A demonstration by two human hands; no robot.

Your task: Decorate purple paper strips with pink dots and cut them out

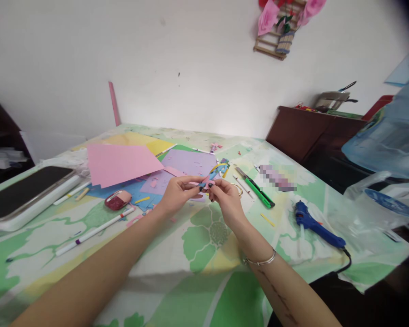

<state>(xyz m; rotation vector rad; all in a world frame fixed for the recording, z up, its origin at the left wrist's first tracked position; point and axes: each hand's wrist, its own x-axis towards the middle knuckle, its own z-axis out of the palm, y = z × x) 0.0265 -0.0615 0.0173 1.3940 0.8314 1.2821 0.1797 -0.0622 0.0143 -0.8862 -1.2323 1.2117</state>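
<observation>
Both hands meet above the middle of the table. My left hand [177,193] is closed in a pinch on a small pink paper piece [206,182]. Fingers of my right hand [226,197] pinch the same piece from the other side. Just behind the fingertips lies a blue and yellow paper item [220,168]; whether it joins the pink piece I cannot tell. Purple paper [187,161] lies beyond the hands. To the right of my right hand are scissors [238,188], partly hidden, and a green utility knife [257,190].
A blue glue gun [318,227] with a cord rests at the right. Pink sheets [122,163], a red-pink object [117,200], a white marker [95,231] and a phone [27,188] on a white box are at the left. Paper scraps [146,204] lie beside my left hand.
</observation>
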